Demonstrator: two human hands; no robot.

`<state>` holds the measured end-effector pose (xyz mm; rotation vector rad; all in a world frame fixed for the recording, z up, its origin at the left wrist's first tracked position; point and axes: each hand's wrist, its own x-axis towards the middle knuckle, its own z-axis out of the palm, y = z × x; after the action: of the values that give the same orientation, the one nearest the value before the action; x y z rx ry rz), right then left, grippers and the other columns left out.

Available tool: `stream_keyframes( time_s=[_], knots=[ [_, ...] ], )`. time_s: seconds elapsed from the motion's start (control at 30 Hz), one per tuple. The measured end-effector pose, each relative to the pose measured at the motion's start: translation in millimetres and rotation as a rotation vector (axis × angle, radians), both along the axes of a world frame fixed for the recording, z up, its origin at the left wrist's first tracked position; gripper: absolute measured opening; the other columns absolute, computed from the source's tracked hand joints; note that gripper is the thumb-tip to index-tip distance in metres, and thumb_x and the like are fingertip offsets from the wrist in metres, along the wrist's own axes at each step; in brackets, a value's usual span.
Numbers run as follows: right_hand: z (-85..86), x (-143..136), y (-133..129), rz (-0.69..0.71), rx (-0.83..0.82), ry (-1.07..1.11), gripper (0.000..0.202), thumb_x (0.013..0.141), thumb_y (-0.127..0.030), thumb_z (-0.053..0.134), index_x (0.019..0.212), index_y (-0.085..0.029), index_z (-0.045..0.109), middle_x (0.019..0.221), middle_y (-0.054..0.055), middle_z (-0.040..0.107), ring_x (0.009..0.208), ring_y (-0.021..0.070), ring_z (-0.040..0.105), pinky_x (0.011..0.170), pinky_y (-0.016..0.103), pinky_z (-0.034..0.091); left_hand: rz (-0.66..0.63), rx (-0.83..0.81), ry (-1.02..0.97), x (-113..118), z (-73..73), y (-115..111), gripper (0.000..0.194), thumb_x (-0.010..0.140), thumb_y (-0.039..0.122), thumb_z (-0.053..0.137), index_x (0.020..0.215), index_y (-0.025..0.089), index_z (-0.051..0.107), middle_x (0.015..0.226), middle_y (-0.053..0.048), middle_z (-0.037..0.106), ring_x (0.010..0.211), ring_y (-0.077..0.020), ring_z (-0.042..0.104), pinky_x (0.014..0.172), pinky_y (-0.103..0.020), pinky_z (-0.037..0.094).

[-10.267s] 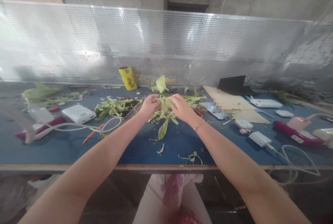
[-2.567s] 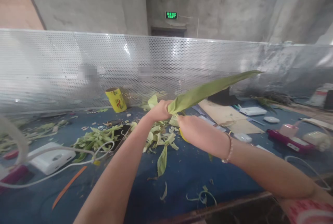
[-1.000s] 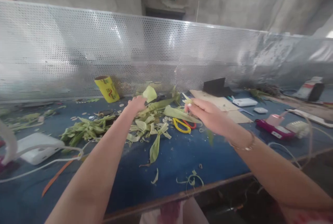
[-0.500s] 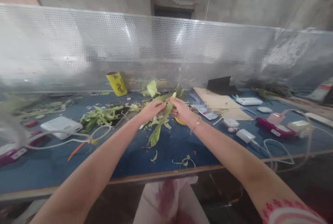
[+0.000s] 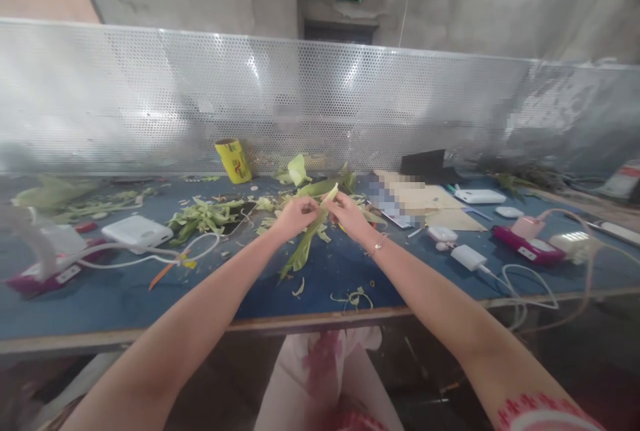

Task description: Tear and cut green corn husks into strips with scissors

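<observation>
Over the blue table, a leafy green stalk (image 5: 300,256) slants down toward me, its pale cut end up between my two hands. My right hand (image 5: 350,215) is closed in a pinch around it near that pale end. From the other side, my left hand (image 5: 296,215) has its fingers curled and closed against the same stalk; its fingertips are partly hidden. Torn leaf scraps lie under and around both hands. A heap of green leaves (image 5: 207,217) is left of my left hand, partly on a dark flat object. Behind the hands stands a pale green leaf (image 5: 297,169).
A tilted yellow cardboard tube (image 5: 233,161) stands by the perforated metal screen (image 5: 200,97). Purple power strips (image 5: 525,245), white chargers and loose cables lie on both sides. A phone (image 5: 393,209) and brown paper (image 5: 440,201) are at right. Peel curls (image 5: 357,297) lie near the table edge.
The view has shifted slightly. My left hand's fingers have curled in more beside the stalk, and the stalk's pale end now shows more clearly above my right fingers.
</observation>
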<state>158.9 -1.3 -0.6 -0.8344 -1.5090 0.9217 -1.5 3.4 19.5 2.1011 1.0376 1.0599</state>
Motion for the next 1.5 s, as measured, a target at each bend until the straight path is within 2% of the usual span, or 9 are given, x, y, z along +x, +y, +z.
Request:
stream_keyframes(
  time_s=[0.13, 0.27, 0.5, 0.67, 0.77, 1.0, 1.17, 1.3, 1.5],
  knots=[
    [4.3, -4.1, -7.3, -0.035, -0.018, -0.027, 0.029, 0.075, -0.046, 0.056, 0.083, -0.018, 0.053, 0.061, -0.005, 0.048, 0.048, 0.0077, 0.043, 0.049, 0.023, 0.037, 0.056, 0.131, 0.097, 6.4, -3.1, -10.7, 0.012, 0.07, 0.028, 0.052, 0.065, 0.018, 0.047, 0.057, 0.004, 0.046, 0.053, -0.0087, 0.04, 0.052, -0.022, 0.033],
    [7.1, -6.6, -11.9, 0.009, -0.053, -0.04, 0.023, 0.075, -0.041, 0.055, 0.082, -0.019, 0.053, 0.07, -0.002, 0.052, 0.055, 0.0095, 0.049, 0.053, 0.024, 0.042, 0.113, 0.233, 0.177, 11.3, -2.5, -20.0, 0.018, 0.07, 0.024, 0.052, 0.06, 0.019, 0.038, 0.057, 0.004, 0.044, 0.054, -0.0091, 0.039, 0.054, -0.024, 0.031],
    [0.0, -5.5, -7.0, 0.142, -0.128, 0.084, 0.023, 0.077, -0.038, 0.052, 0.092, -0.021, 0.055, 0.076, -0.001, 0.055, 0.063, 0.0113, 0.053, 0.058, 0.026, 0.047, 0.047, 0.138, 0.105, 7.5, 2.0, -18.7, 0.018, 0.08, 0.036, 0.046, 0.073, 0.019, 0.049, 0.063, 0.003, 0.049, 0.057, -0.0103, 0.044, 0.057, -0.024, 0.034],
    [-1.3, -5.1, -4.7, 0.203, -0.148, 0.118, 0.032, 0.075, -0.04, 0.056, 0.1, -0.021, 0.056, 0.082, 0.0, 0.058, 0.068, 0.0114, 0.055, 0.063, 0.026, 0.048, 0.035, 0.058, 0.029, 4.9, -1.3, -9.0, 0.022, 0.072, 0.037, 0.058, 0.071, 0.017, 0.049, 0.061, 0.004, 0.048, 0.055, -0.0094, 0.043, 0.054, -0.023, 0.034],
    [0.5, -3.8, -3.8, 0.154, -0.112, 0.097, 0.032, 0.072, -0.038, 0.062, 0.098, -0.02, 0.058, 0.082, 0.0, 0.059, 0.068, 0.0107, 0.055, 0.065, 0.026, 0.048, 0.034, 0.053, 0.034, 3.3, -2.3, -6.3, 0.027, 0.066, 0.038, 0.065, 0.071, 0.017, 0.048, 0.059, 0.005, 0.043, 0.053, -0.0078, 0.038, 0.051, -0.022, 0.031],
    [5.8, -0.8, -5.9, -0.013, -0.044, 0.006, 0.026, 0.07, -0.041, 0.063, 0.082, -0.018, 0.06, 0.071, 0.0, 0.059, 0.062, 0.0119, 0.054, 0.06, 0.027, 0.046, 0.011, 0.075, 0.033, 3.3, -1.2, -10.9, 0.021, 0.073, 0.035, 0.056, 0.068, 0.018, 0.046, 0.058, 0.005, 0.039, 0.052, -0.0075, 0.034, 0.051, -0.022, 0.029],
    [2.8, 0.4, -4.3, -0.017, 0.008, -0.024, 0.026, 0.073, -0.042, 0.06, 0.079, -0.017, 0.057, 0.062, -0.003, 0.054, 0.053, 0.0099, 0.048, 0.053, 0.025, 0.041, -0.028, 0.034, 0.01, 5.7, -4.9, -9.0, 0.024, 0.077, 0.037, 0.051, 0.066, 0.018, 0.041, 0.058, 0.005, 0.036, 0.054, -0.008, 0.032, 0.052, -0.023, 0.027],
    [1.4, -0.5, -3.0, 0.038, 0.035, 0.039, 0.026, 0.076, -0.044, 0.058, 0.08, -0.019, 0.056, 0.067, -0.002, 0.053, 0.055, 0.0092, 0.048, 0.053, 0.023, 0.041, -0.051, 0.002, -0.112, 5.7, -8.3, -2.2, 0.023, 0.078, 0.035, 0.049, 0.066, 0.018, 0.04, 0.061, 0.004, 0.038, 0.057, -0.0089, 0.034, 0.055, -0.023, 0.029],
    [3.4, 0.9, -4.4, 0.16, 0.013, 0.139, 0.022, 0.073, -0.037, 0.064, 0.087, -0.022, 0.056, 0.078, -0.001, 0.056, 0.069, 0.0114, 0.054, 0.059, 0.024, 0.047, -0.144, -0.187, -0.352, 6.6, -9.5, -2.0, 0.024, 0.076, 0.035, 0.055, 0.067, 0.018, 0.04, 0.058, 0.005, 0.039, 0.052, -0.0077, 0.034, 0.052, -0.022, 0.028]
  ],
)
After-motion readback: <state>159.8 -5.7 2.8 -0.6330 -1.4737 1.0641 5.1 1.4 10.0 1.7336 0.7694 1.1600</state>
